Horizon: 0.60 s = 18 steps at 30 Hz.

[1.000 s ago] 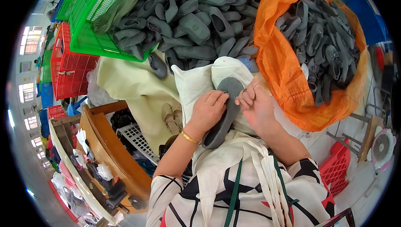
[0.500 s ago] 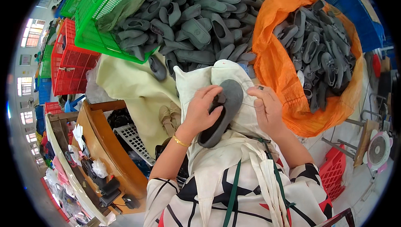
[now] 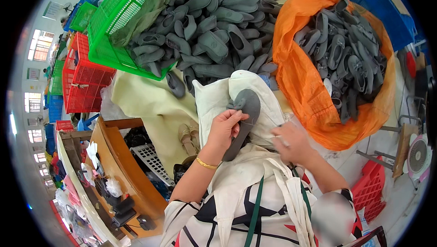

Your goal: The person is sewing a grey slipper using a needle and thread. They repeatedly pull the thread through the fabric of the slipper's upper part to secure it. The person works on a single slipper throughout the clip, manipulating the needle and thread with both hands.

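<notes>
shoe (image 3: 251,104) over cushion (image 3: 212,98), shoe pile (image 3: 211,44) beyond; sack (image 3: 287,60) right

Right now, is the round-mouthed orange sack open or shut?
Open: the round-mouthed orange sack's rim is spread wide, exposing the grey low-cut shoes heaped inside.

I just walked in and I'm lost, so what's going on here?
A person is handling a gray shoe over a white cushion. The left hand grips the shoe; the right hand, blurred, is off to its right, and I can't tell whether it holds anything. Beyond the cushion lies a heap of gray shoes, with a green crate to the left and an orange sack of more shoes to the right.
</notes>
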Each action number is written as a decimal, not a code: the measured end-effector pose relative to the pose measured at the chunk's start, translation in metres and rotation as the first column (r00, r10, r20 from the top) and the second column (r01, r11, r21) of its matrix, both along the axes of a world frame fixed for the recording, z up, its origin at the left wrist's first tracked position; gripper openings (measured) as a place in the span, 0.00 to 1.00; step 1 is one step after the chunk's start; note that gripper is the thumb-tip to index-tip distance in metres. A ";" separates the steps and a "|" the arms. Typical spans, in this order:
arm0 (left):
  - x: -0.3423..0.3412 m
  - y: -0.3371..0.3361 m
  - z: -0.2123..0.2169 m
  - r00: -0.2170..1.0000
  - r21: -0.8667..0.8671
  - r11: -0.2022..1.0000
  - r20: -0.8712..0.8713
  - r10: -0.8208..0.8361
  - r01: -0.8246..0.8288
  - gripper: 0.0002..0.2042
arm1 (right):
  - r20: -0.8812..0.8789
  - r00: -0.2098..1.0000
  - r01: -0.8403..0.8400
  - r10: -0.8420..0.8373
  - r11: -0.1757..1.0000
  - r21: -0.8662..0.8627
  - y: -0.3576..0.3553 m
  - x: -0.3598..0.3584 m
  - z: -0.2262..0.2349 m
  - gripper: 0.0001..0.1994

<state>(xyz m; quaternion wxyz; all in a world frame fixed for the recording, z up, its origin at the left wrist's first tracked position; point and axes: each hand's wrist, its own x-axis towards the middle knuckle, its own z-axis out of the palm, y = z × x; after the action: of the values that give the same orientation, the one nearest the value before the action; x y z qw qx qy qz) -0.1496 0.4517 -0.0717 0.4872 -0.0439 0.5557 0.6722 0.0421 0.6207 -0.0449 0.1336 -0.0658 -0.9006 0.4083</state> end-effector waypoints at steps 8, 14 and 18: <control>-0.008 -0.011 -0.006 0.966 0.165 0.986 0.257 -0.011 -0.033 0.06 | 0.449 0.857 0.484 -0.253 0.695 -0.532 0.062 0.047 -0.035 0.05; 0.000 -0.003 0.011 0.940 -0.245 0.966 -0.304 -0.155 0.080 0.06 | -0.010 1.000 0.015 -0.016 0.989 -0.148 0.012 -0.048 -0.014 0.03; 0.008 -0.011 -0.003 0.724 -0.327 0.945 -0.644 -0.248 0.034 0.06 | -0.102 0.993 -0.056 0.067 0.993 0.101 -0.004 -0.094 -0.014 0.06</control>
<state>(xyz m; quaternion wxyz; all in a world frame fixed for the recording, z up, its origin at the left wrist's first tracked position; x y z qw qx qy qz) -0.1415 0.4403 -0.0743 0.2896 0.1750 0.7891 0.5126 -0.0519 0.6167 -0.0586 0.1713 -0.0097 -0.9128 0.3707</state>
